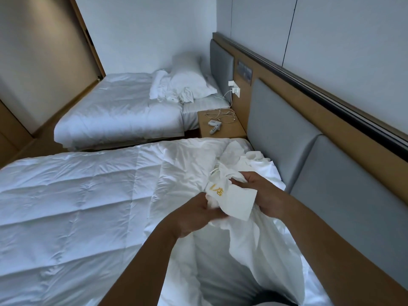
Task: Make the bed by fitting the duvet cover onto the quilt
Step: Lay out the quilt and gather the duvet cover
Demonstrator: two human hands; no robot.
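Note:
A white stitched quilt (pixel 84 206) lies spread over the near bed. The white duvet cover (pixel 260 244) is bunched at the head end on the right, with a corner bearing yellow embroidered marks lifted above the quilt. My left hand (pixel 196 215) grips the lower part of that corner, fingers curled into the cloth. My right hand (pixel 262 193) pinches the same bunch from the right side. The rest of the cover hangs down toward me between my forearms.
A grey padded headboard (pixel 287 133) runs along the right wall. A wooden nightstand (pixel 231 129) with cables and small white devices stands between the beds. The far bed (pixel 114 111) holds a pillow (pixel 189 82) and crumpled linen. A wooden door is at left.

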